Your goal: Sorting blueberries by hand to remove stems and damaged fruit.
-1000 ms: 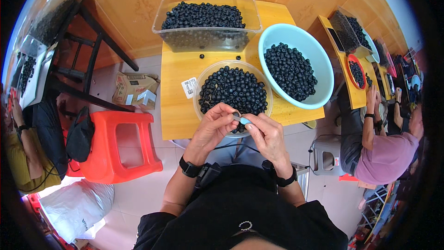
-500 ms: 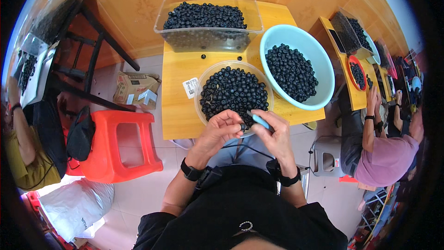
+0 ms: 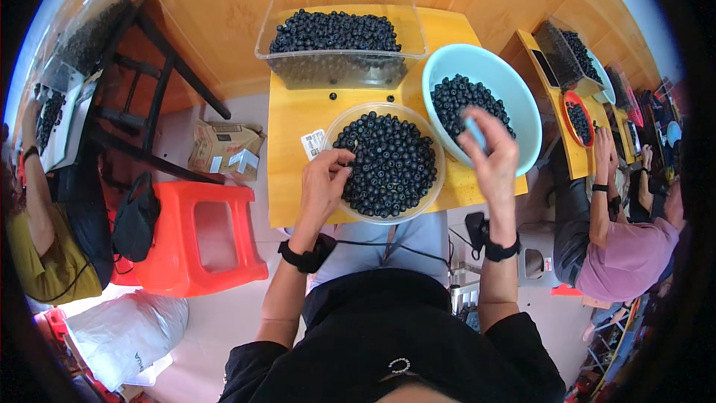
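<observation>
On the table a round clear bowl (image 3: 435, 195) holds many small round black bead-like pieces (image 3: 391, 168). At the bowl's left side my left hand (image 3: 326, 183) reaches over the rim. Its thumb and fingertips come together against the pieces; whatever they pinch is too small to make out. My right hand (image 3: 492, 151), smeared by motion, hovers over the near part of a light-blue basin (image 3: 528, 145). Gripped in it is a slim light-blue-handled tool (image 3: 475, 133) whose tip I cannot make out. More black pieces (image 3: 461, 101) lie in the basin.
A clear plastic bin (image 3: 339, 75) of black pieces stands at the table's back, with two loose pieces in front. Left of the yellow table (image 3: 287, 205) are a red stool (image 3: 201, 242) and a cardboard box (image 3: 224, 148). Other people sit at tables on both sides.
My hands have parted from above the bowl's near edge. The left moved left to the bowl's side; the right swung right and away from me, over the basin, keeping the blue-handled tool.
</observation>
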Action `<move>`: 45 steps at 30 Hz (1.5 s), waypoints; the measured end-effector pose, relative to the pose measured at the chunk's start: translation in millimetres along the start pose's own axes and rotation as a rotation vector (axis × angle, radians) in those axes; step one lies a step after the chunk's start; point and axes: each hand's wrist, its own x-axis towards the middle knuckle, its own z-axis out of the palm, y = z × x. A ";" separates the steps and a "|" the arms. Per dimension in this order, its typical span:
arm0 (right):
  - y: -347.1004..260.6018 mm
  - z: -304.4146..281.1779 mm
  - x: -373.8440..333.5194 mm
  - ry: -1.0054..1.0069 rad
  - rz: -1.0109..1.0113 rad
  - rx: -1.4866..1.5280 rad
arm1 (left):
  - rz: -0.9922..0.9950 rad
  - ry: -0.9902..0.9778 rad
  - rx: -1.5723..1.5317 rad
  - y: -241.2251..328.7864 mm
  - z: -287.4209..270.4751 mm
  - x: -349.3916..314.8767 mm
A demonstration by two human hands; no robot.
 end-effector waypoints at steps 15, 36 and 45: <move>9.7 -0.2 -90.5 0.068 0.389 -0.051 | 0.325 -0.215 0.286 -8.4 0.7 28.2; -7.4 37.2 -95.6 -0.124 0.405 0.106 | -0.358 -0.286 -1.238 16.2 9.2 -9.4; -12.6 36.4 -85.5 -0.217 0.302 0.234 | -0.458 -0.291 -1.273 7.9 19.3 -15.8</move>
